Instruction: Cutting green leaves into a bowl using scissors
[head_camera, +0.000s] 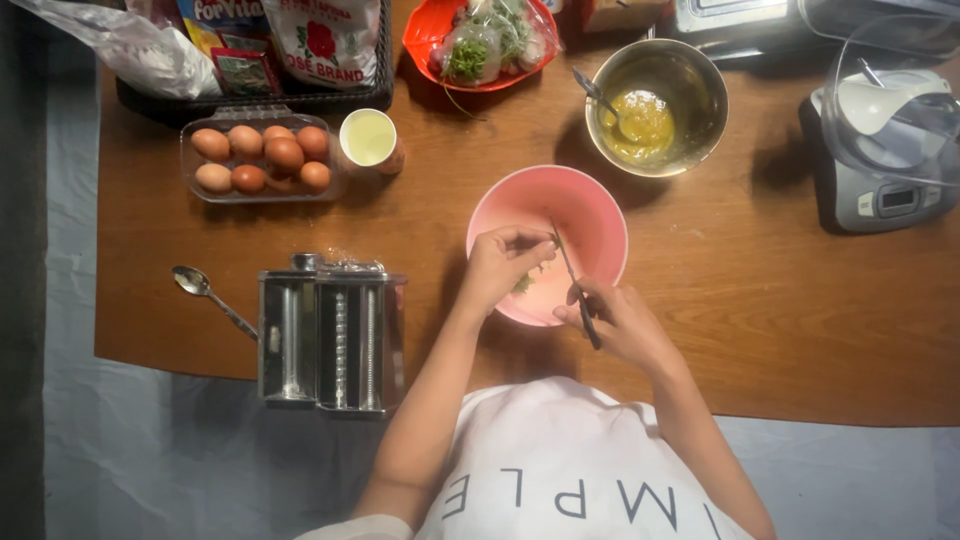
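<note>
A pink bowl (590, 215) stands on the wooden table (760, 300) right in front of me. My left hand (500, 265) is over the bowl's near rim, fingers pinched on a small bunch of green herbs (523, 284). My right hand (620, 318) grips a pair of dark-handled scissors (572, 275) whose blades point up into the bowl toward my left fingertips. Whether the blades are apart is too small to tell.
A steel bowl (690, 80) of beaten egg with a utensil stands behind. An orange bowl of bagged greens (480, 45), a clear egg tray (262, 158), a cup of pale liquid (368, 138), a pasta machine (330, 335), a spoon (205, 293) and an appliance (880, 150) surround it.
</note>
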